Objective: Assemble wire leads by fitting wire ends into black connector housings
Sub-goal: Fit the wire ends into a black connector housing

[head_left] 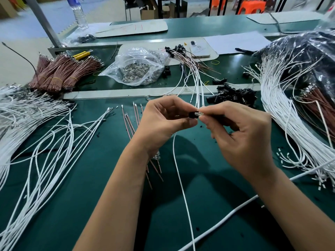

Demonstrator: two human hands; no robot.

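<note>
left hand (pixel 163 120) fingers pinch one black housing (pixel 192 114) | right hand (pixel 241 134) fingers pinch one white wire (pixel 183 187) (metal tip)

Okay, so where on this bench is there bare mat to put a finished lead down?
Bare green mat lies near you, between the forearms and right of the white wire hanging from the hands. A smaller patch sits between the plastic bag and the brown wire bundles. The left white wires and right white wire heap are crowded.
</note>
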